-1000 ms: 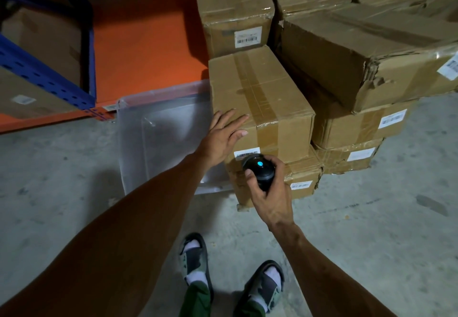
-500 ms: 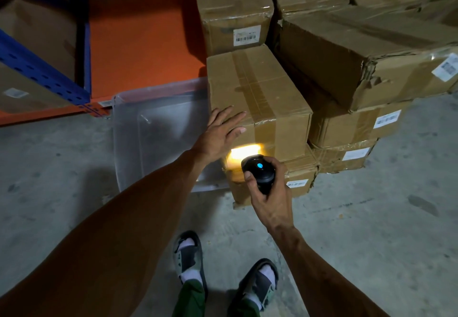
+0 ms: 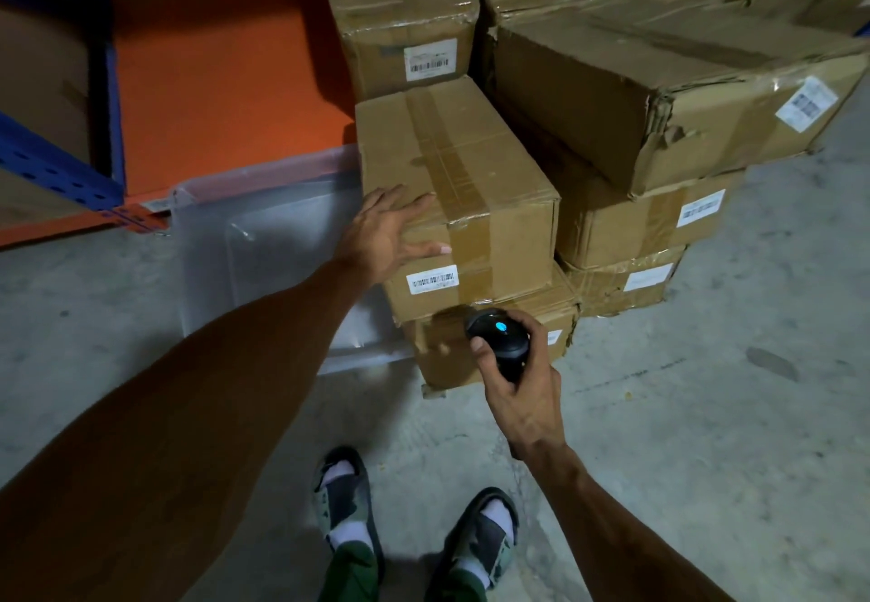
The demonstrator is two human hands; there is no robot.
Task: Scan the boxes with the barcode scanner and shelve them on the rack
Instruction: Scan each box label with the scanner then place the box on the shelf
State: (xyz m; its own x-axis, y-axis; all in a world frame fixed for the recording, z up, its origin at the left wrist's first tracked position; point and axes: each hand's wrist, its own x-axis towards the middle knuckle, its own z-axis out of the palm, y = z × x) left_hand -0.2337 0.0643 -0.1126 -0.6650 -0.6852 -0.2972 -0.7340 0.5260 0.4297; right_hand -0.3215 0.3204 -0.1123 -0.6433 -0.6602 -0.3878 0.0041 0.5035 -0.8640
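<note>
A taped cardboard box [image 3: 471, 168] tops the nearest stack, its white barcode label [image 3: 432, 279] facing me on the front. My left hand [image 3: 386, 229] lies flat on the box's near left corner, fingers spread over the edge. My right hand [image 3: 518, 380] grips a black barcode scanner [image 3: 499, 335] with a blue light on top, held just below and right of the label, in front of the lower box [image 3: 452, 356]. The blue and orange rack [image 3: 70, 178] stands at the left with boxes on its shelves.
More cardboard boxes [image 3: 659, 98] with labels are piled behind and to the right. A clear plastic bin [image 3: 263, 234] sits on the concrete floor left of the stack. My two feet in sandals [image 3: 348, 502] stand at the bottom. Open floor lies to the right.
The yellow scan light on the label has gone out. My right hand with the scanner has dropped slightly, uncovering the label. My left hand stays on the box.
</note>
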